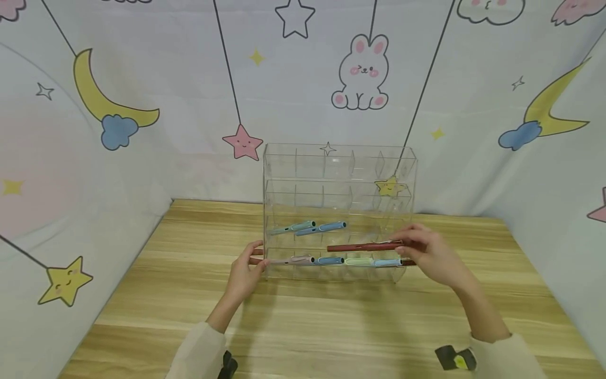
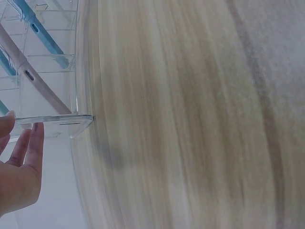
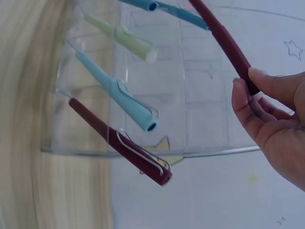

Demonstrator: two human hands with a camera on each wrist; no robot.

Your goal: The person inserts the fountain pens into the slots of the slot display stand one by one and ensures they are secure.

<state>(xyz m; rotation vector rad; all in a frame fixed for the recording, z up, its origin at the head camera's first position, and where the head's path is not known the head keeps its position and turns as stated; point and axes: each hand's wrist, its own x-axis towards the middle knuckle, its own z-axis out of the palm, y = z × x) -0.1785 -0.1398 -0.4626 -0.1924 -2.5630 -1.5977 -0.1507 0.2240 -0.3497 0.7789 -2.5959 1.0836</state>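
Observation:
A clear acrylic pen rack (image 1: pixel 290 182) with stepped compartments stands on the table. My left hand (image 1: pixel 243 272) holds its left side panel, thumb at the front edge and fingers along the outside. My right hand (image 1: pixel 433 255) pinches a dark red fountain pen (image 1: pixel 355 247) by one end, level above the bottom row at the right. In that bottom row lie a pinkish-grey pen (image 1: pixel 298 260), a blue pen (image 1: pixel 330 260), a pale green pen (image 1: pixel 358 261), a light blue pen (image 3: pixel 114 90) and another dark red pen (image 3: pixel 119 138), nearest the right hand.
One row higher, a green pen (image 1: pixel 303 226) and a blue pen (image 1: pixel 331 226) lie at the left. A printed white cloth (image 1: pixel 303 95) hangs behind the rack and down both sides. Wood-grain tabletop (image 1: pixel 312 321) extends in front.

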